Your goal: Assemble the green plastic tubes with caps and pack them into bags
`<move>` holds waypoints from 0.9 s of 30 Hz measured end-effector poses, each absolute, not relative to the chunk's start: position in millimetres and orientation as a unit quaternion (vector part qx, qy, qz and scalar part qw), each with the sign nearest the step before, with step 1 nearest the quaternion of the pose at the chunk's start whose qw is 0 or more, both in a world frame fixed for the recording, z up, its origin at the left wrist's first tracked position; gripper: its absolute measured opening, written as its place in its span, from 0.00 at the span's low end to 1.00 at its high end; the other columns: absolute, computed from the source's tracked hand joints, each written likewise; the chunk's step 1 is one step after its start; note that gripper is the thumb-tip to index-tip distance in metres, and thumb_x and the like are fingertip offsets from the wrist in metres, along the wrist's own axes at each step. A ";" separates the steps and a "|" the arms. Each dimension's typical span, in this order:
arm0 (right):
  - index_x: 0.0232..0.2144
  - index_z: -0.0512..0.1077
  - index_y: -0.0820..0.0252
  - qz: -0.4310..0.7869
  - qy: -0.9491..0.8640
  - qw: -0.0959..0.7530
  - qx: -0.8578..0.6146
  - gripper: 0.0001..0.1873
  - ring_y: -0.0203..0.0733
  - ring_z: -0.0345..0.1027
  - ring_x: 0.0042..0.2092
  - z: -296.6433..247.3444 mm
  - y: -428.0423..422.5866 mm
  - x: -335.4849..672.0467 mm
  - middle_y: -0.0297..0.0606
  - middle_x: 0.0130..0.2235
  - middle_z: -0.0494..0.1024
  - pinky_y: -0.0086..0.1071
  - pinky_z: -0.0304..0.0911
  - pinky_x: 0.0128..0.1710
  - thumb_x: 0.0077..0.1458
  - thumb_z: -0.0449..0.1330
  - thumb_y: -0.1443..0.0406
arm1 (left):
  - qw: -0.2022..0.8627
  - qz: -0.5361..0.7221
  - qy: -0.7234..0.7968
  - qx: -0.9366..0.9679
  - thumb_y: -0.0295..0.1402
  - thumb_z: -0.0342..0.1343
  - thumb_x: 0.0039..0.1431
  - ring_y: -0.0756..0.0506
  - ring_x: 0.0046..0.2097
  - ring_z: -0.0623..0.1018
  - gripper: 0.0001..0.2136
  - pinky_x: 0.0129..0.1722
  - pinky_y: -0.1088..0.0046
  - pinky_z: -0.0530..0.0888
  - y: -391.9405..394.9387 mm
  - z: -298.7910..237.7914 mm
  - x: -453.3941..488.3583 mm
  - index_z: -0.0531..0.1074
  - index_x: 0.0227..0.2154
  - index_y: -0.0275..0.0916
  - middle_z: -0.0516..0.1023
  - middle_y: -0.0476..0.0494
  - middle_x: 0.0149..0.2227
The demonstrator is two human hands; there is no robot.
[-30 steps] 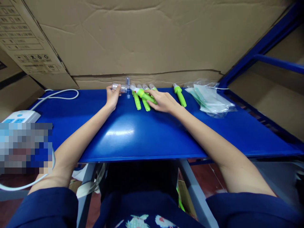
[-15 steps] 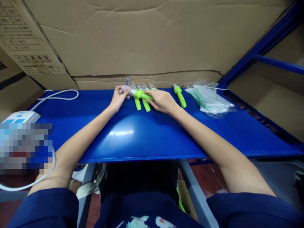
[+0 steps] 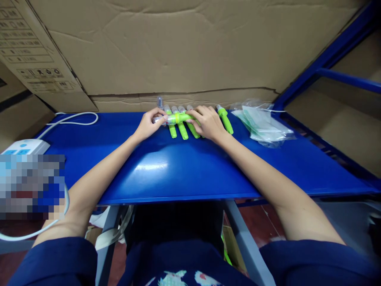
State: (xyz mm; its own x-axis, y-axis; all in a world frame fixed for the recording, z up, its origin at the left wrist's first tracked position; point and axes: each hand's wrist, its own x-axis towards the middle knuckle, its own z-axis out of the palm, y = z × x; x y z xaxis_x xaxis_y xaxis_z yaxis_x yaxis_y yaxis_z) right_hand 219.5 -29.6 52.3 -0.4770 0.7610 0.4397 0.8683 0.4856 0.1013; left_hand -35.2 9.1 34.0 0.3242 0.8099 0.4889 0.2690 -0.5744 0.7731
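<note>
Held level between both hands is a lime-green, pen-like handle (image 3: 180, 117) with a clear plastic cap over its left end. My left hand (image 3: 149, 124) is closed on the clear cap. The fingers of my right hand (image 3: 209, 123) are closed round the green end. Beneath and behind it, several similar green handles (image 3: 183, 132) with clear caps lie side by side, partly hidden by the hands. A loose clear cap (image 3: 160, 102) stands upright behind my left hand. To the right of my right hand lies another green handle (image 3: 225, 118), its tip towards the cardboard.
The blue table (image 3: 184, 171) backs onto a cardboard wall (image 3: 190, 51). Clear plastic bags (image 3: 263, 123) lie at the right. A white power strip (image 3: 26, 147) with a cable (image 3: 74, 118) is at the left. A blue metal frame (image 3: 327, 55) rises on the right.
The held handle has levelled out, its capped end now lower. My right hand has shifted right along it, showing more of the handles beneath. My left hand stays on the cap.
</note>
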 end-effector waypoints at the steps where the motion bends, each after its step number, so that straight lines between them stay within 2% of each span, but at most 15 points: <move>1: 0.59 0.71 0.61 -0.160 -0.845 0.171 -0.481 0.25 0.60 0.68 0.52 51.6 -29.2 219.8 0.54 0.51 0.77 0.50 0.60 0.53 0.72 0.44 0.57 | 0.268 0.448 0.356 0.775 0.44 0.57 0.64 0.44 0.34 0.81 0.14 0.43 0.68 0.77 8.3 32.9 -35.4 0.77 0.41 0.38 0.81 0.44 0.33; 4: 0.59 0.72 0.64 -0.171 -0.847 0.171 -0.473 0.24 0.60 0.68 0.52 46.9 -25.2 221.6 0.54 0.49 0.78 0.49 0.59 0.51 0.71 0.45 0.59 | 0.162 0.399 0.343 0.835 0.47 0.51 0.67 0.42 0.39 0.82 0.19 0.45 0.67 0.76 6.5 30.4 -36.3 0.76 0.48 0.37 0.83 0.41 0.38; 6: 0.57 0.72 0.68 -0.175 -0.851 0.174 -0.463 0.25 0.60 0.68 0.52 43.1 -21.2 223.4 0.57 0.49 0.78 0.48 0.59 0.51 0.71 0.46 0.59 | 0.101 0.362 0.331 0.866 0.49 0.54 0.65 0.40 0.45 0.83 0.22 0.47 0.66 0.75 7.0 29.3 -37.4 0.75 0.51 0.36 0.84 0.37 0.46; 8: 0.56 0.72 0.71 -0.174 -0.857 0.180 -0.451 0.25 0.59 0.69 0.52 40.1 -17.8 225.0 0.58 0.50 0.78 0.47 0.59 0.51 0.71 0.46 0.58 | 0.065 0.337 0.332 0.879 0.49 0.57 0.62 0.39 0.47 0.83 0.25 0.48 0.65 0.75 8.5 28.5 -38.7 0.75 0.53 0.35 0.83 0.35 0.49; 11: 0.54 0.73 0.69 -0.178 -0.862 0.195 -0.433 0.23 0.59 0.69 0.51 38.0 -15.5 225.9 0.57 0.49 0.78 0.46 0.58 0.50 0.71 0.47 0.59 | 0.047 0.315 0.345 0.883 0.50 0.55 0.64 0.38 0.45 0.84 0.26 0.46 0.65 0.75 9.5 28.4 -39.9 0.76 0.53 0.34 0.84 0.34 0.47; 15: 0.50 0.73 0.64 -0.206 -0.862 0.204 -0.416 0.16 0.58 0.68 0.51 38.3 -16.3 225.2 0.54 0.49 0.77 0.45 0.57 0.49 0.70 0.50 0.61 | 0.046 0.274 0.368 0.887 0.52 0.48 0.67 0.41 0.34 0.83 0.27 0.35 0.69 0.72 5.5 30.0 -38.3 0.81 0.47 0.33 0.85 0.36 0.37; 18: 0.49 0.74 0.62 -0.212 -0.867 0.200 -0.403 0.14 0.57 0.68 0.51 38.3 -16.0 226.0 0.53 0.49 0.78 0.45 0.56 0.49 0.68 0.52 0.62 | 0.044 0.255 0.375 0.890 0.52 0.47 0.68 0.43 0.31 0.81 0.27 0.31 0.71 0.69 2.7 30.8 -37.0 0.81 0.43 0.33 0.85 0.37 0.33; 20: 0.48 0.74 0.62 -0.206 -0.874 0.197 -0.394 0.15 0.57 0.69 0.50 37.5 -15.0 227.0 0.52 0.47 0.79 0.46 0.56 0.49 0.68 0.52 0.61 | 0.035 0.259 0.374 0.890 0.52 0.48 0.68 0.42 0.34 0.82 0.26 0.33 0.70 0.70 3.1 30.6 -37.5 0.80 0.45 0.33 0.85 0.36 0.37; 24: 0.47 0.74 0.66 -0.184 -0.879 0.193 -0.396 0.18 0.56 0.73 0.47 34.6 -14.8 225.6 0.53 0.45 0.81 0.45 0.58 0.49 0.68 0.50 0.61 | -0.032 0.277 0.339 0.898 0.50 0.56 0.66 0.39 0.45 0.83 0.25 0.45 0.66 0.73 8.1 29.3 -41.2 0.75 0.55 0.35 0.84 0.34 0.46; 27: 0.48 0.74 0.67 -0.149 -0.872 0.194 -0.423 0.19 0.55 0.74 0.45 34.2 -17.8 221.5 0.55 0.46 0.81 0.43 0.60 0.45 0.69 0.47 0.62 | -0.104 0.271 0.320 0.902 0.47 0.57 0.67 0.37 0.48 0.81 0.24 0.49 0.62 0.72 11.5 28.4 -43.3 0.74 0.58 0.37 0.82 0.33 0.48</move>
State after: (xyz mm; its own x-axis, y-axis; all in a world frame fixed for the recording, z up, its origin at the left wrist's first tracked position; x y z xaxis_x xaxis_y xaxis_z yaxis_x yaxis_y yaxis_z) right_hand 221.5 -17.8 34.2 -0.5667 0.6808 0.4641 0.7963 0.5972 0.0961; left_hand -43.3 11.5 28.4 0.6483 0.5219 0.5544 0.6340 -0.7732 -0.0135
